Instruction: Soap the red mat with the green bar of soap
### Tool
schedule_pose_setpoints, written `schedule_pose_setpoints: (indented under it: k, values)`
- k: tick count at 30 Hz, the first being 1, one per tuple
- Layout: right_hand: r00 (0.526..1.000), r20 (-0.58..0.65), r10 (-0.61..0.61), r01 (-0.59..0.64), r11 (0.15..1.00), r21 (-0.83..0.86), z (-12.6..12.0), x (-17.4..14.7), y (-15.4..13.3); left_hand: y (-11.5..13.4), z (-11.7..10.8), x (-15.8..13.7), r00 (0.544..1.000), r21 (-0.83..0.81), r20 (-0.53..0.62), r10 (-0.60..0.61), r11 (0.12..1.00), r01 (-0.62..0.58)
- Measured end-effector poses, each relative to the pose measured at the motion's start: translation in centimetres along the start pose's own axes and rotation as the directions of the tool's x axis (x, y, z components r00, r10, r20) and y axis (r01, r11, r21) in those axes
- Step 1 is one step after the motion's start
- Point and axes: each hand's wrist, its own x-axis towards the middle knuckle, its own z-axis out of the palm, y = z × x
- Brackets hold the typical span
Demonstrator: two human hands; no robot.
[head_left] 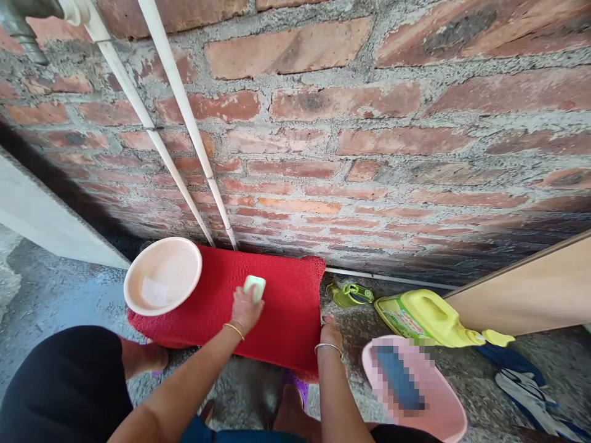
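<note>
A thick red cloth (277, 301) is spread over a low, long support whose form it hides. My left hand (247, 309) is closed around a pale green bar of soap (255, 287), pressed against the upper middle of the cloth. At the cloth's right edge is my right hand (330, 333), its fingers curled in against the fabric and partly hidden. On the cloth's left end stands a cream basin (187, 296) of water, with a pale rectangular patch showing inside.
A brick wall (295, 147) with white pipes (184, 111) rises behind. To the right are a green bottle-like item (349, 295), a yellow detergent jug (427, 315), a pink tub (443, 394) with a blurred dark thing in it, and shoes (526, 394). A tap (25, 37) hangs upper left.
</note>
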Motion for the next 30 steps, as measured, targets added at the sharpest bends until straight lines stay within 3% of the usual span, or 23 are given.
schedule_pose_setpoints:
  k: [2, 5, 7, 10, 11, 13, 15, 17, 19, 21, 23, 25, 27, 28, 30]
  values:
    - [0.999, 0.002, 0.052, -0.052, 0.997, -0.057, 0.6, -0.4, -0.2, -2.9, -1.9, 0.5, 0.969, 0.004, -0.108, -0.224, 0.974, 0.226]
    - [0.996, 0.021, 0.083, -0.081, 0.991, -0.104, 1.3, -1.0, -0.6, -4.1, -2.2, 0.0, 0.934, 0.008, -0.165, -0.317, 0.947, 0.322]
    - [0.995, 0.036, 0.095, -0.090, 0.989, -0.115, 1.5, -1.2, -0.9, -2.7, -0.7, -1.3, 0.964, 0.031, -0.126, -0.236, 0.970, 0.242]
    - [0.992, 0.060, 0.110, -0.101, 0.986, -0.131, 1.3, -1.4, -1.4, 0.9, 2.2, -4.2, 0.998, 0.070, 0.064, 0.000, 0.998, -0.005]
    - [0.992, 0.065, 0.111, -0.101, 0.985, -0.137, 1.2, -1.4, -1.5, 1.9, 2.9, -5.1, 0.982, 0.051, 0.166, 0.088, 0.994, -0.097]
    - [0.992, 0.063, 0.105, -0.095, 0.984, -0.149, 1.0, -1.6, -1.7, 2.8, 3.4, -6.3, 0.903, -0.037, 0.350, 0.250, 0.967, -0.253]
    - [0.995, 0.048, 0.089, -0.081, 0.987, -0.141, 1.0, -1.8, -1.8, 2.3, 2.8, -6.5, 0.856, -0.112, 0.413, 0.312, 0.950, -0.292]
    - [0.996, 0.037, 0.076, -0.071, 0.991, -0.114, 1.0, -2.0, -1.9, 1.0, 1.3, -5.7, 0.912, -0.110, 0.341, 0.226, 0.974, -0.201]
    - [0.997, 0.038, 0.074, -0.070, 0.993, -0.095, 1.0, -2.1, -2.1, -0.4, -0.6, -4.3, 0.979, -0.068, 0.199, 0.044, 0.997, -0.031]
    - [0.995, 0.045, 0.085, -0.080, 0.991, -0.107, 1.0, -2.2, -2.3, -1.1, -1.9, -3.2, 0.990, -0.031, 0.096, -0.108, 0.993, 0.111]
    - [0.994, 0.054, 0.096, -0.089, 0.988, -0.127, 1.0, -2.1, -2.4, -0.7, -2.2, -2.9, 0.984, -0.006, 0.069, -0.163, 0.986, 0.164]
    - [0.993, 0.063, 0.103, -0.093, 0.986, -0.140, 1.0, -2.1, -2.4, 0.4, -1.1, -3.8, 0.988, 0.014, 0.099, -0.114, 0.993, 0.114]
    - [0.992, 0.071, 0.105, -0.094, 0.985, -0.146, 1.1, -2.0, -2.3, 1.8, 0.8, -5.5, 0.984, 0.023, 0.176, 0.016, 1.000, -0.021]
    - [0.992, 0.076, 0.105, -0.093, 0.985, -0.147, 1.1, -2.0, -2.1, 2.3, 1.9, -6.5, 0.967, 0.014, 0.236, 0.101, 0.994, -0.107]
    - [0.992, 0.083, 0.098, -0.085, 0.985, -0.149, 1.2, -1.9, -1.9, 2.7, 3.5, -8.1, 0.888, -0.058, 0.368, 0.277, 0.960, -0.275]
